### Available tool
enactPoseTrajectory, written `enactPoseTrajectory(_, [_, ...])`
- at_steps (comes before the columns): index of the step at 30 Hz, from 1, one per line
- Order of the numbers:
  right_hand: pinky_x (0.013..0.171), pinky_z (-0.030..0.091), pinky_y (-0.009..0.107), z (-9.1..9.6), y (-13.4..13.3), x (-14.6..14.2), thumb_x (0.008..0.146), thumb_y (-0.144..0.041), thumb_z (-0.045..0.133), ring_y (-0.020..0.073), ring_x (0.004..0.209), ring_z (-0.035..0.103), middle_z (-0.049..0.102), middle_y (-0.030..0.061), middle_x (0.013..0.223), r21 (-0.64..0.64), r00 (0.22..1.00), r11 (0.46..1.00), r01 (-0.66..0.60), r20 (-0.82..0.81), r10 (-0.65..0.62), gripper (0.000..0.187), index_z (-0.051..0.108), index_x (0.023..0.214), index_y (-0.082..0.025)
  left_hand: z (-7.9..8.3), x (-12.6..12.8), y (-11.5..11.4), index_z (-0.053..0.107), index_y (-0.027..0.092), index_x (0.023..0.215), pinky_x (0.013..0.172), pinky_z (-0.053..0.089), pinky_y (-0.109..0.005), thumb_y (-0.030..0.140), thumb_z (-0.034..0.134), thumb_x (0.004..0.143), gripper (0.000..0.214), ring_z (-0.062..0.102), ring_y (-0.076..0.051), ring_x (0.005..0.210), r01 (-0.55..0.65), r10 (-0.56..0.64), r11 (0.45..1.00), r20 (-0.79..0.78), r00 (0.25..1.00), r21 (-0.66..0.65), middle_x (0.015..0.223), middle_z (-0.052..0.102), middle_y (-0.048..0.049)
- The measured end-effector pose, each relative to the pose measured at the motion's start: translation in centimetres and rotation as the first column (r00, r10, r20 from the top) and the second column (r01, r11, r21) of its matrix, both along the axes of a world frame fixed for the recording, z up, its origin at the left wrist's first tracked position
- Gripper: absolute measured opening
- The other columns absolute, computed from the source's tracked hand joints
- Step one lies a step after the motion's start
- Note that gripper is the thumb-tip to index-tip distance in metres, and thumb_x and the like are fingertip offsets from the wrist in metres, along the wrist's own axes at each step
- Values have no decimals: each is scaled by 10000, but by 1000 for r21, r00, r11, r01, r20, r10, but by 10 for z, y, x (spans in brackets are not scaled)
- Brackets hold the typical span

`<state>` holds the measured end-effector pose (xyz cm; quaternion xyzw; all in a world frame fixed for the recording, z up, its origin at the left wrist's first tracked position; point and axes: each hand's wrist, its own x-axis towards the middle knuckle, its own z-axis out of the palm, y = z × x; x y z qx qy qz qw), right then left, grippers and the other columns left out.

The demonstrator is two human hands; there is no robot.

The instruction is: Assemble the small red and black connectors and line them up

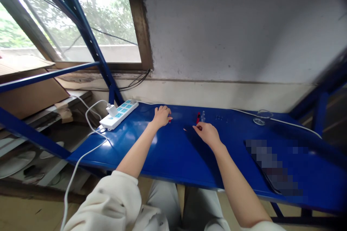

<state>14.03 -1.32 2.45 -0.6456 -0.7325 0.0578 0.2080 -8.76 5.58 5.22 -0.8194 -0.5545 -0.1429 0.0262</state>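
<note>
My left hand (pixel 162 116) rests on the blue metal bench (pixel 173 155), fingers curled down near a tiny red item; whether it holds anything I cannot make out. My right hand (pixel 207 133) lies a little to the right, fingers pinched together at a small dark thing on the surface. Just beyond that hand stand a small red piece (pixel 198 117) and a little clear vial (pixel 202 116). A row of tiny dark parts (pixel 220 118) lies further right.
A white power strip with blue sockets (pixel 119 114) sits at the bench's left end, its white cable (pixel 81 158) hanging off. A clear round dish (pixel 259 121) and a white cord (pixel 292 124) lie at the back right. A blurred flat object (pixel 273 168) covers the right side. Blue frame beams cross the window.
</note>
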Motion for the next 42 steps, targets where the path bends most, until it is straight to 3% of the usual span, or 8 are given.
enactPoseTrajectory(4, [442,308,224,-2,4,16,772,-405,477,158,560,566,607,43,634,-152,985,973,173,32,-170,261,584,663,-193,7,14,-13,529,205,960,861,277,-412,311,559,757,231,429,-239,995,36,-44,996,101,994,85,1034,526,-70])
enactPoseTrajectory(7, [460,335,231,-7,8,25,758,-408,499,174,603,585,615,64,680,-215,967,943,254,54,-249,251,597,730,-179,3,38,-27,511,211,1018,846,308,-378,303,477,808,232,446,-218,984,127,-159,980,216,963,153,1040,537,-65])
enactPoseTrajectory(11, [553,386,258,-14,11,26,758,-378,508,203,762,589,623,100,815,-178,966,950,255,87,-243,259,594,861,-156,-23,75,-40,431,249,1184,832,344,-374,272,417,828,357,442,-230,1019,334,-352,936,221,910,115,1121,515,-69])
enactPoseTrajectory(16, [645,399,287,-19,13,18,776,-342,487,236,912,537,586,126,955,-90,958,959,269,127,-257,277,584,939,-140,-56,103,-38,237,249,1330,821,356,-421,205,405,816,543,427,-271,1051,285,-290,957,165,943,53,1235,433,-120])
enactPoseTrajectory(24, [664,391,301,-26,14,12,801,-332,455,233,907,517,566,131,947,10,950,956,294,110,-294,264,591,928,-144,-56,118,-21,512,193,1063,785,377,-368,120,390,814,287,486,-227,926,181,-209,973,215,954,140,990,557,-92])
enactPoseTrajectory(29, [664,382,294,-29,16,13,804,-340,454,226,908,512,569,124,951,11,942,947,321,95,-321,274,585,943,-144,-50,113,-17,551,174,856,721,399,-332,137,443,803,126,511,-196,805,154,-188,980,316,930,130,833,588,-63])
enactPoseTrajectory(34, [678,371,301,-35,23,12,796,-341,469,223,918,503,569,108,960,14,934,935,353,57,-354,255,584,936,-161,-48,97,-25,548,179,810,717,424,-289,154,493,776,69,521,-151,770,160,-209,978,531,821,137,776,590,-26])
enactPoseTrajectory(42, [629,335,285,-36,28,12,793,-309,469,217,879,505,585,77,921,2,946,946,324,-18,-324,175,580,840,-182,-53,80,-51,559,164,837,616,466,-240,288,513,772,147,539,-101,644,10,-67,997,861,504,72,756,583,-24])
